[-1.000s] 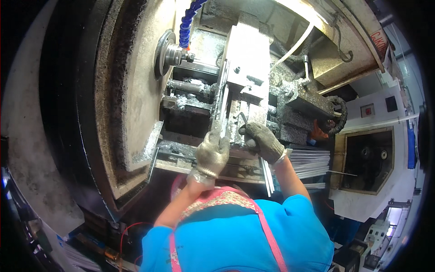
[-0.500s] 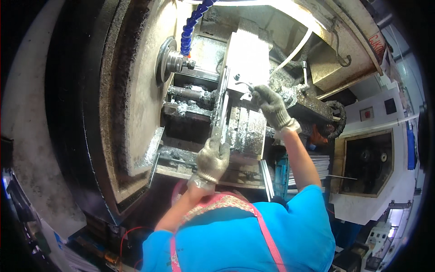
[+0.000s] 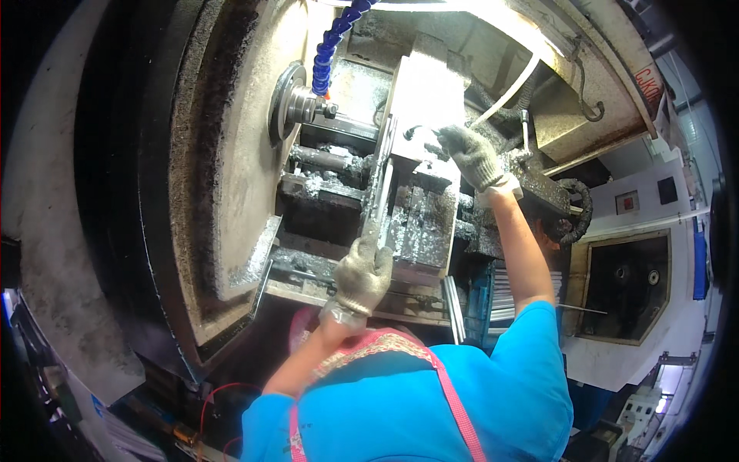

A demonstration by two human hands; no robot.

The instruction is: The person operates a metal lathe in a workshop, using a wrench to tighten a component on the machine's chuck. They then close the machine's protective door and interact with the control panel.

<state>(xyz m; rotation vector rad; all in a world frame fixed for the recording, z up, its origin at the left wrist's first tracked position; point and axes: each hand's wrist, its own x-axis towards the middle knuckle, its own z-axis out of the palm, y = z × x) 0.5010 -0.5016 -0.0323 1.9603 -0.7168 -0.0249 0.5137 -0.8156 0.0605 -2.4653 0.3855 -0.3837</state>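
- At the far left we see the machine's thick curved housing, its pale face caked with grit and metal dust.
- Just right of it sits a round chuck, with a blue segmented hose coming down from the top edge to just above it.
- Below the chuck lie dark bars and ledges covered in silvery chips.
- Our left hand, in a grey knit glove, sits low in the middle; its grip is closed around the lower end of a long flat metal bar.
- The bar stands nearly upright, running from the left hand up along the left edge of a pale block on the machine's slide.
- Our right hand, also gloved, reaches up and right of the bar, with the bare forearm below it; its fingers are curled on a small dark handle at the block's front, though we cannot tell how firmly they hold it.
- A white tube curves from the upper right toward the right hand.
- Below, our blue shirt and pink apron straps fill the lower edge.
- At the far right stands a white cabinet with a dark opening.
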